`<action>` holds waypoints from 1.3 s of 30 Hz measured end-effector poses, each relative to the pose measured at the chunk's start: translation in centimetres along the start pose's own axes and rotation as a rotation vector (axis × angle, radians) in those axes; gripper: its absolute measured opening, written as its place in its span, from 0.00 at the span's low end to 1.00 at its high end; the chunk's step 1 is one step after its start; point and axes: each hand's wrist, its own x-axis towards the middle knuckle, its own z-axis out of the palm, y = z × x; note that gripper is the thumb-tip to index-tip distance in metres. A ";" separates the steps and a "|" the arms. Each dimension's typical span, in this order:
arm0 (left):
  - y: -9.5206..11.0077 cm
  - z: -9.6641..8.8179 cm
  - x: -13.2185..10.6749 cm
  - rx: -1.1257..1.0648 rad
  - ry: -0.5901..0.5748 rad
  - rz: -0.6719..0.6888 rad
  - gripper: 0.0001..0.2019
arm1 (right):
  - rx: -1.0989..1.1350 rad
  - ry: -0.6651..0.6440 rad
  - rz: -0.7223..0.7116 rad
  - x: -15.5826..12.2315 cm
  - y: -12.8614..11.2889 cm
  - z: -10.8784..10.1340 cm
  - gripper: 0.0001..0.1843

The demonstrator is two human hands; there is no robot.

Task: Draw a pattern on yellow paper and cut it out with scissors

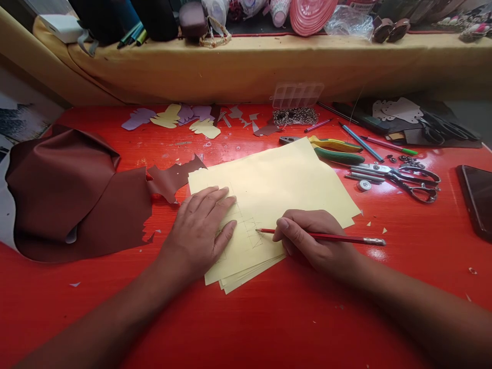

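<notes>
A stack of pale yellow paper sheets (269,179) lies at an angle on the red table. Flat on its left part rests my left hand (205,225), fingers stretched out and pressing the top sheet. My right hand (311,238) pinches a red pencil (338,237) with a metal-and-eraser end pointing right. The pencil's tip touches the paper or hovers just over it, by thin drawn lines that form a small boxy figure with crossing strokes. More faint lines run beside and partly under my left hand, which hides some of them.
Brown leather-like material (77,200) spreads at the left. Pliers (334,148), metal scissors (407,179), pens and a chain-filled plastic box (295,115) lie behind the paper. Paper cutouts (167,116) and scraps lie at the back. A phone (478,200) is at the right edge.
</notes>
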 end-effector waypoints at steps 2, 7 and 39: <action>0.0 0.0 0.0 -0.001 0.002 -0.001 0.19 | -0.017 0.000 -0.004 0.0 0.0 0.0 0.23; -0.1 0.0 0.0 -0.002 0.004 0.003 0.19 | -0.027 0.007 -0.010 0.0 0.1 -0.1 0.24; -0.1 0.1 0.0 0.009 0.012 0.014 0.19 | 0.011 -0.025 -0.021 0.0 0.3 0.0 0.23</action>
